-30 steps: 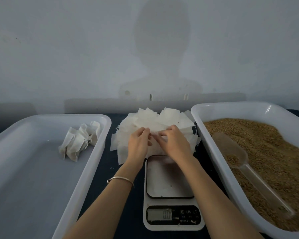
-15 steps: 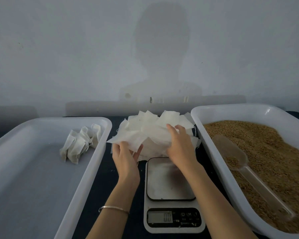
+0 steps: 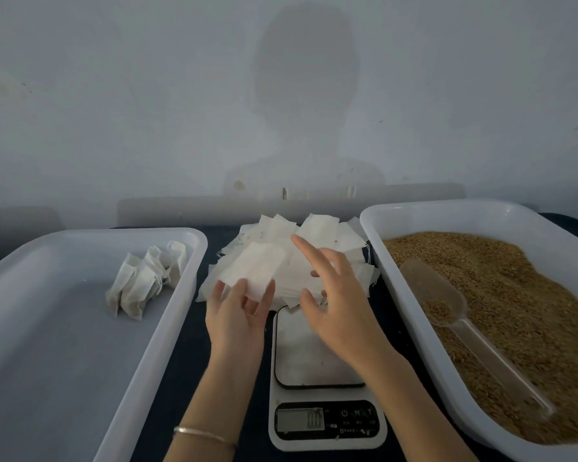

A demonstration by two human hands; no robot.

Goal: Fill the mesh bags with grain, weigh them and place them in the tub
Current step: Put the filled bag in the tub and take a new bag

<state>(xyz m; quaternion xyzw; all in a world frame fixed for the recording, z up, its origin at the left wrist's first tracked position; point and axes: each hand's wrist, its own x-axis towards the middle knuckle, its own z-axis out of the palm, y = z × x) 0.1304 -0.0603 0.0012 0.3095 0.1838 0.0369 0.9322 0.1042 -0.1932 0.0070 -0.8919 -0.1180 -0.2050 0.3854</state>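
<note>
- The left white tub (image 3: pixel 80 345) takes up the table's left side; a small cluster of filled mesh bags (image 3: pixel 146 281) lies near its far right corner.
- The right white tub (image 3: pixel 397 248) on the right holds brown grain (image 3: pixel 514 311), heaped almost to the rim.
- A clear plastic scoop (image 3: pixel 447 301) lies on the grain, bowl toward the far end with some grain inside, handle pointing toward the person.
- A digital kitchen scale (image 3: pixel 324 411) stands between the tubs on the dark table (image 3: pixel 194 345); its display is lit, but the digits are too blurred to read.
- A loose pile of empty mesh bags (image 3: pixel 317 235) lies just behind the scale.
- The right hand (image 3: pixel 334 305) hovers over the pile's near edge with fingers spread and straight, gripping nothing.
- The left hand (image 3: pixel 237 315), palm up, holds one flat empty mesh bag (image 3: pixel 257 268) at its near edge, thumb on top and fingers beneath, raised above the pile.
- A thin bracelet (image 3: pixel 201 433) circles the left wrist.
</note>
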